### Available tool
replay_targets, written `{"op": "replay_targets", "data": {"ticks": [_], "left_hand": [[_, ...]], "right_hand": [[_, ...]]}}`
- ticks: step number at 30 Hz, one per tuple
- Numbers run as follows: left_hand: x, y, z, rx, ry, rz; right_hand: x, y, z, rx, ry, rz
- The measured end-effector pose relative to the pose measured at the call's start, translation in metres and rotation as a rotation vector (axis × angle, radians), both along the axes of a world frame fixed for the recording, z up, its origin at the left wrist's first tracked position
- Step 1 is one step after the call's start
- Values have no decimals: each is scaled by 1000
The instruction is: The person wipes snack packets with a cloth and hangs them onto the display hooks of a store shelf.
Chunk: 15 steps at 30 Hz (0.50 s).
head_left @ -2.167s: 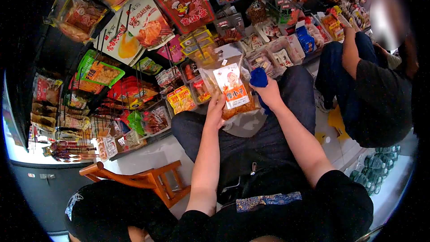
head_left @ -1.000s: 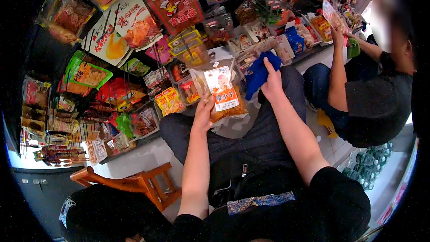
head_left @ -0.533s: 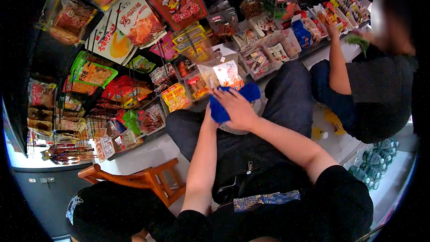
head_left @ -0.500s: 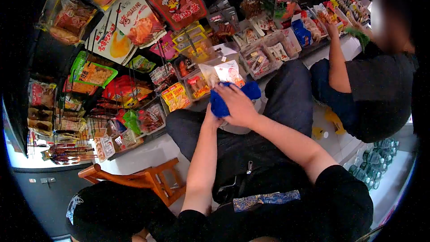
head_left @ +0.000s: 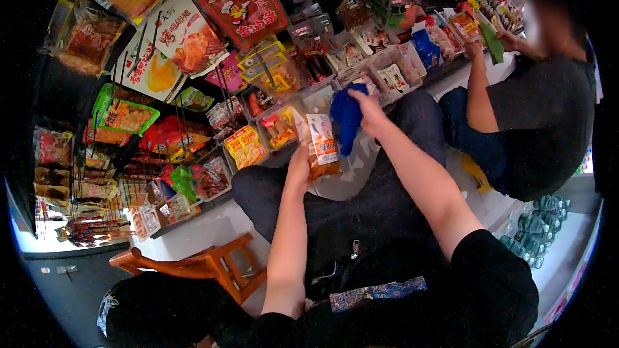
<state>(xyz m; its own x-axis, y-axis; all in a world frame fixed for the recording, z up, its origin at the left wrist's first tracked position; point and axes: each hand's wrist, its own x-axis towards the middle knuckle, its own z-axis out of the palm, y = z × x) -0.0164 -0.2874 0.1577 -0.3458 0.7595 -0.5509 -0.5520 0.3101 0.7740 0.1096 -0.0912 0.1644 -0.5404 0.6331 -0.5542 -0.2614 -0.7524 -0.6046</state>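
My left hand (head_left: 298, 166) is closed around the lower edge of a clear snack packet (head_left: 323, 145) with a white and orange label and brown contents. The packet is tilted above my lap. To its right, my right hand (head_left: 370, 111) grips a blue cloth (head_left: 348, 121) that hangs down from the fingers. Cloth and packet are side by side with a small gap. Just beyond them are clear plastic bins, one with yellow and red packets (head_left: 280, 130). A yellow snack packet (head_left: 245, 146) leans at the left of that bin.
Hanging snack packets (head_left: 242, 3) fill the rack ahead. A wooden chair (head_left: 219, 264) stands at lower left. At right a co-worker (head_left: 541, 109) sits close by, holding a green cloth (head_left: 493, 43). Bottled water packs (head_left: 538, 232) stand on the floor behind.
My hands have moved apart. The blue cloth has come off the packet and moved right with my right hand, uncovering the packet in my left. The co-worker's green cloth is raised.
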Motion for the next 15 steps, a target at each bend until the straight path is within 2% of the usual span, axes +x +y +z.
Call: {"op": "replay_targets", "data": {"ticks": [1,2,3,5,6,7,9,12,15], "left_hand": [[-1,-1,-1,55,-60,23],[-3,-1,-2,44,-70,20],[-1,3,6,15,-53,36],[6,7,30,-53,-22,71],[5,7,25,-50,-42,76],[2,8,19,-47,-60,79],[-1,9,13,-42,-96,78],[-3,11,9,-22,-132,57],[-3,11,6,-15,-156,36]], "right_hand": [[6,12,-1,0,24,-13],[10,24,-2,71,-130,-45],[14,38,-15,133,-201,-51],[17,68,-53,199,-524,-144],[23,60,-17,257,-543,-128],[21,80,-57,265,-532,-185],[26,90,-55,248,-362,-148],[14,100,-45,258,-384,-259],[1,124,-70,327,-623,-320]]}}
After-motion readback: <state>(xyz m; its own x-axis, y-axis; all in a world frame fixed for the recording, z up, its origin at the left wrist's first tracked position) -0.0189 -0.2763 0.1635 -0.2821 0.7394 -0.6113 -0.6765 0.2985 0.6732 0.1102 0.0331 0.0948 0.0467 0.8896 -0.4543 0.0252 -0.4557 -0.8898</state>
